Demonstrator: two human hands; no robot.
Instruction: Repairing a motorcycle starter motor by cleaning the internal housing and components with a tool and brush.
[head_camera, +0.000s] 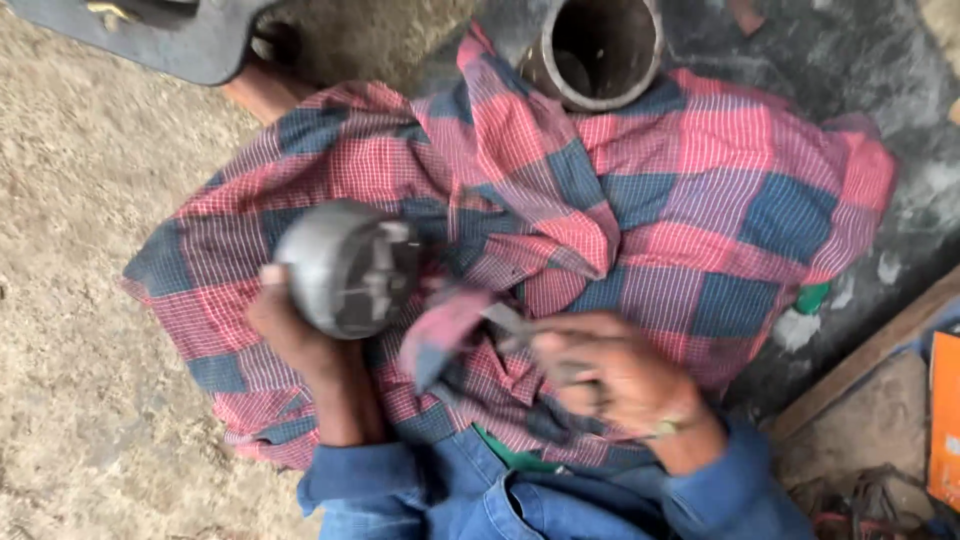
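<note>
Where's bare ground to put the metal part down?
Free: sandy floor left of the checked cloth. Crowded: the cloth's middle, where the left hand holds the round metal part and the right hand works; pipe above.

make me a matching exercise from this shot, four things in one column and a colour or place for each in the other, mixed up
Things:
1. round metal part
2. checked cloth
3. pipe opening
4. right hand

Colour or place:
a. red and blue, spread over the lap
b. top centre, above the cloth
c. grey, gripped in the left hand
d. low centre, pinching a fold of the cloth

Pairs: 1-c, 2-a, 3-b, 4-d
</note>
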